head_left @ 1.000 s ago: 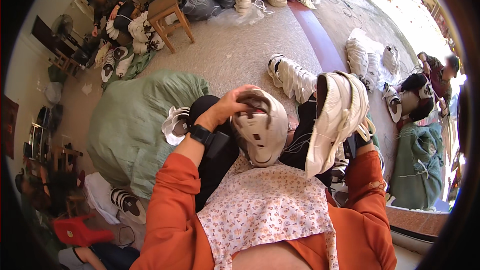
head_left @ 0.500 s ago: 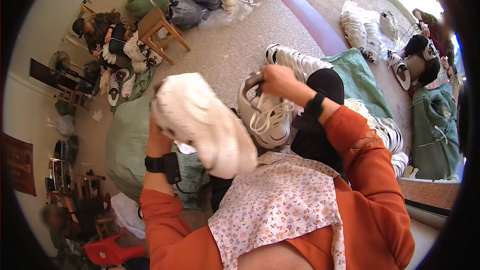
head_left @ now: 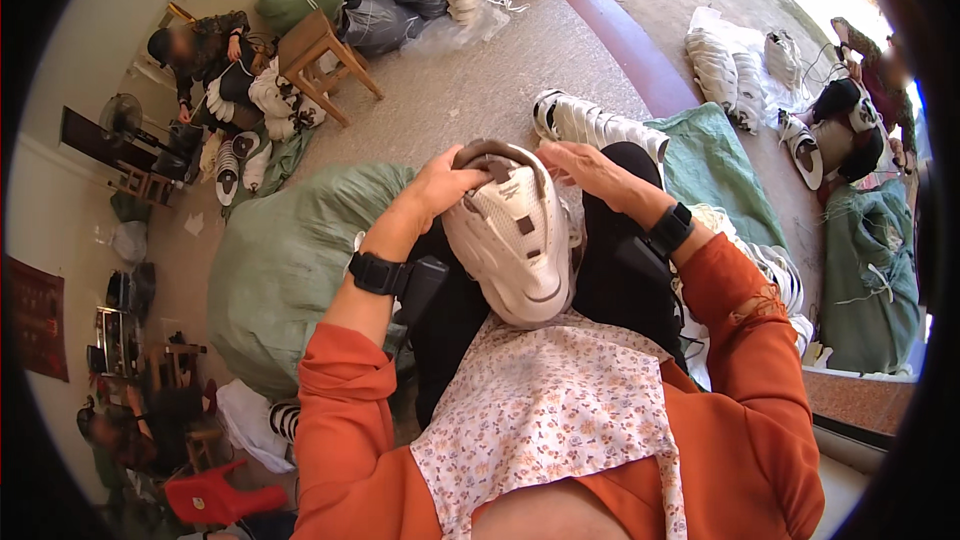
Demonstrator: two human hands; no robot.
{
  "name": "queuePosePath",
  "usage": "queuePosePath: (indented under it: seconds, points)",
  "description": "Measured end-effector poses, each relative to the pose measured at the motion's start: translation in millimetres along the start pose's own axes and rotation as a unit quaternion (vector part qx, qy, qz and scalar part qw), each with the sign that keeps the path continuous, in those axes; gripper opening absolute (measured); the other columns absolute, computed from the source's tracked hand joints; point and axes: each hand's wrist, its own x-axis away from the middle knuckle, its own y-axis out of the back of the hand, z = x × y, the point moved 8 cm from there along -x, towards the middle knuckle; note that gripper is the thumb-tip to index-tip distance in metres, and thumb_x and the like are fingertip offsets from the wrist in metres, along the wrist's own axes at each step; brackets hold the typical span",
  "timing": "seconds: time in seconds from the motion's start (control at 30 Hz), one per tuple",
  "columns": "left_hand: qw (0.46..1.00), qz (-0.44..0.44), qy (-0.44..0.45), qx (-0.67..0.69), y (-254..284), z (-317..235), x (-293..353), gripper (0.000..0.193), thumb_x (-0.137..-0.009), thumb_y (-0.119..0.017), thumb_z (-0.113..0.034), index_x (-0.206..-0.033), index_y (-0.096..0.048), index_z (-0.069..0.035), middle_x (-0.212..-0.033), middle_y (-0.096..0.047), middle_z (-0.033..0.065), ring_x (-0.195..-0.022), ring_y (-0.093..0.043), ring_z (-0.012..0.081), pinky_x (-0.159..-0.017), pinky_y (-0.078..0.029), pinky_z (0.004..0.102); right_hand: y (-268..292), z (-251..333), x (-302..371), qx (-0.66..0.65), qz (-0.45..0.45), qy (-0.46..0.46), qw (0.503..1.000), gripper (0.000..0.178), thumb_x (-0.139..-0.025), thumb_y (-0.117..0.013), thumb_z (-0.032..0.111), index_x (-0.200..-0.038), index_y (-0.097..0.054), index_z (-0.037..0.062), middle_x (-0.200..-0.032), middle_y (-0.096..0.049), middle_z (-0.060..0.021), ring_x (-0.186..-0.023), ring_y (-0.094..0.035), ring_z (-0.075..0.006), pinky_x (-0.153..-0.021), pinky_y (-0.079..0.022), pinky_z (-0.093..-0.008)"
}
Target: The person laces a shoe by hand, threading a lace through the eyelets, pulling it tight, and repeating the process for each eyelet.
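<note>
A white sneaker with brown patches and a brown collar lining stands between my knees, its toe toward me. No lace shows in its front. My left hand is closed on the left side of its collar, fingers partly inside the opening. At the right side of the collar, my right hand has its bent fingers against the rim; some fingertips are hidden. Behind the sneaker's right side, a pale strip shows, too covered to make out. A floral apron covers my lap below the toe.
A big green sack bulges beside my left knee. Nested white shoes lie beyond my right knee, near a green sheet. A wooden stool stands farther off. Co-workers sit at far left, lower left and right.
The blurred white sneaker has swung from the left to between my knees, its opening now away from me. My right hand has left the laced shoe, which is now mostly hidden.
</note>
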Motion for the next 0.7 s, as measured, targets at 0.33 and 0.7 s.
queuePosePath:
  seconds: [0.33, 0.7]
  points:
    - [0.99, 0.023, 0.075, -0.115, -17.2, 43.5, -34.3, 0.042, -0.089, -0.062, -0.028, -0.126, -0.062, -0.009, -0.108, -0.069, 0.0113, -0.099, -0.066, 0.0216, -0.084, -0.052, 0.0305, -31.6, 8.1, -31.1, 0.071, -0.068, 0.114, 0.989, 0.061, -0.101, -0.044, 0.045, -0.139, -0.045, -0.003, -0.134, -0.053, -0.0251, -0.122, -0.054, -0.0333, -0.103, -0.041, -0.0374]
    - [0.98, -0.044, -0.176, -0.084, 1.9, 50.4, -29.9, 0.046, -0.09, -0.067, -0.012, -0.133, -0.052, -0.001, -0.126, -0.059, 0.0107, -0.114, -0.057, 0.0174, -0.098, -0.046, 0.0303, -52.8, -0.5, -48.5, 0.183, -0.063, 0.181, 0.964, 0.043, -0.101, -0.034, 0.026, -0.124, -0.054, -0.0045, -0.119, -0.06, -0.0254, -0.114, -0.055, -0.0397, -0.1, -0.041, -0.0422]
